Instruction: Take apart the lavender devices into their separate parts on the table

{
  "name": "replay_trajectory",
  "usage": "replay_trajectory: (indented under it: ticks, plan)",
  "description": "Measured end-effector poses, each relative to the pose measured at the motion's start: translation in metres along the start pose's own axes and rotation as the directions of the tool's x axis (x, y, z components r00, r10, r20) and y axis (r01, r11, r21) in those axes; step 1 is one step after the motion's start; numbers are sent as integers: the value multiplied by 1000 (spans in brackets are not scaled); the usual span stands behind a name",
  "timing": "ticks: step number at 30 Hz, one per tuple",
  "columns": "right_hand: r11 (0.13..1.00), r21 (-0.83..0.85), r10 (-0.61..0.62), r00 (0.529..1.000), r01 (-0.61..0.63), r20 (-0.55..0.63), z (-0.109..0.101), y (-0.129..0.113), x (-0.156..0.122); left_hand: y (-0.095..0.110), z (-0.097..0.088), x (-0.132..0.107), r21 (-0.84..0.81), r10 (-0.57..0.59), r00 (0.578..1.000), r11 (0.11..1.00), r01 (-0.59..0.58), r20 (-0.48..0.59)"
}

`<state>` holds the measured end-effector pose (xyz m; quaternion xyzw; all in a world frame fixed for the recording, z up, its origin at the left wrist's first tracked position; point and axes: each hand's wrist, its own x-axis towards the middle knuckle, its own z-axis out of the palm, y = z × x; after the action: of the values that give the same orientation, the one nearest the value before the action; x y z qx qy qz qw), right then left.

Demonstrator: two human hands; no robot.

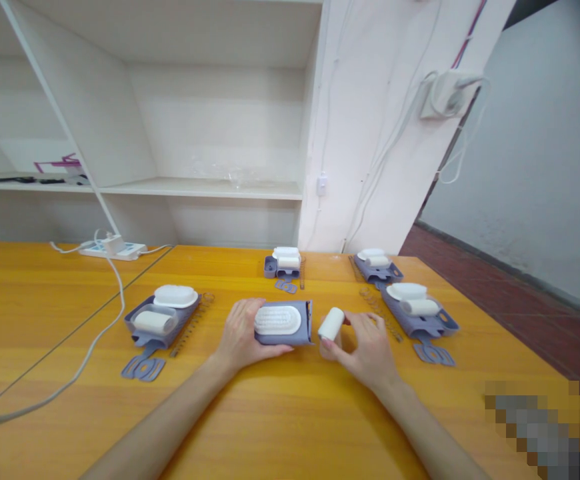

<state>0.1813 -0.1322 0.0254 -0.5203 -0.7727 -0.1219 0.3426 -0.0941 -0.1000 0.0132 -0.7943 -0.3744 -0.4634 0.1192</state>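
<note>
My left hand point(243, 337) grips a purple-grey plastic housing point(290, 335) from its left side, thumb along the near edge. A white oval piece with a ridged face point(278, 320) sits on top of that housing. Just right of it, my right hand point(370, 347) pinches a white roller-like cylinder point(331, 325) between thumb and fingers. The cylinder is tilted and stands apart from the housing's right end. What lies under the cylinder is partly hidden by my fingers.
Similar purple-grey part sets stand around: one at left point(143, 340), one at the back point(280, 272), two at right point(420, 327), point(370, 270). Coiled springs point(190, 327) lie by them. A white cable point(105, 333) crosses the table's left from a power strip point(115, 249).
</note>
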Motion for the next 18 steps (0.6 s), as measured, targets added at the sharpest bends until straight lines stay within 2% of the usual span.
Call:
replay_trajectory:
  ticks: [10, 14, 18]
  plan:
    - [998, 10, -61, 973, 61, 222, 5, 2, 0, 0, 0, 1, -9, 3, 1000, 1000, -3, 26]
    - [997, 34, -73, 977, 67, 202, 4, 2, -1, 0, -1, 1, -10, 22, 999, 1000, -22, 24]
    - [980, 103, -186, 973, 173, 140, -1, -9, -3, 2, -2, 2, -45, 99, 995, 994, -98, 27]
